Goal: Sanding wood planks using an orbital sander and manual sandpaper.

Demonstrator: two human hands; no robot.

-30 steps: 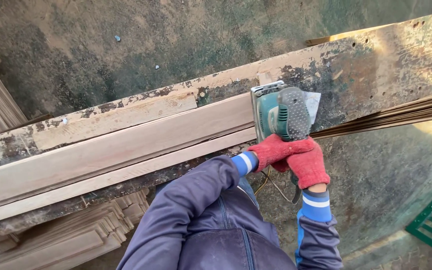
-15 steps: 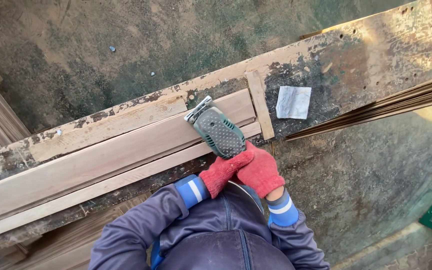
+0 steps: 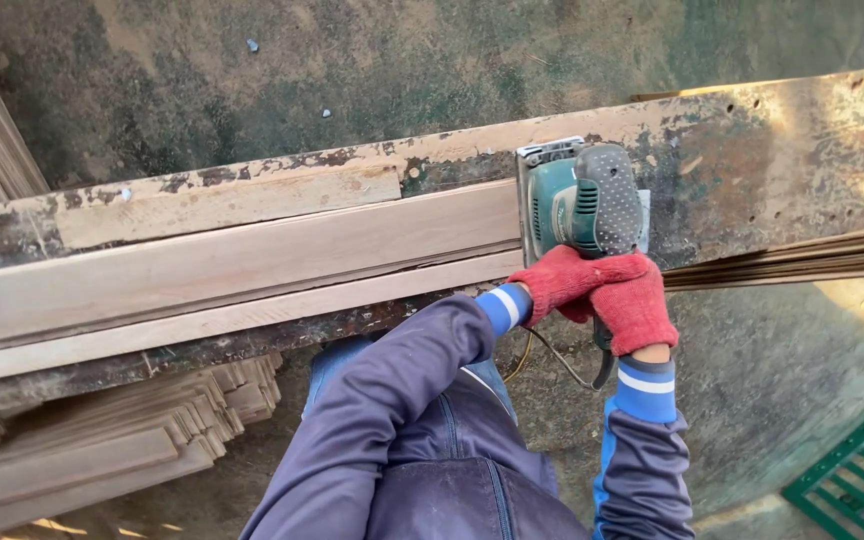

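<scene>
Both gloved hands grip a green sander at the right end of a pale board.

The left hand (image 3: 567, 283) and right hand (image 3: 632, 305), in red gloves, are clenched together on the rear handle of the green sander (image 3: 577, 205), right of centre in the frame. Its pad sits on the right end of the pale board (image 3: 242, 265) lying on the worn counter (image 3: 772, 160). A stack of wood strips (image 3: 122, 440) fills the lower left. Half a second ago the sander was angled further left along the board, and a grey sheet lay uncovered to its right; now the sander hides most of it.
</scene>
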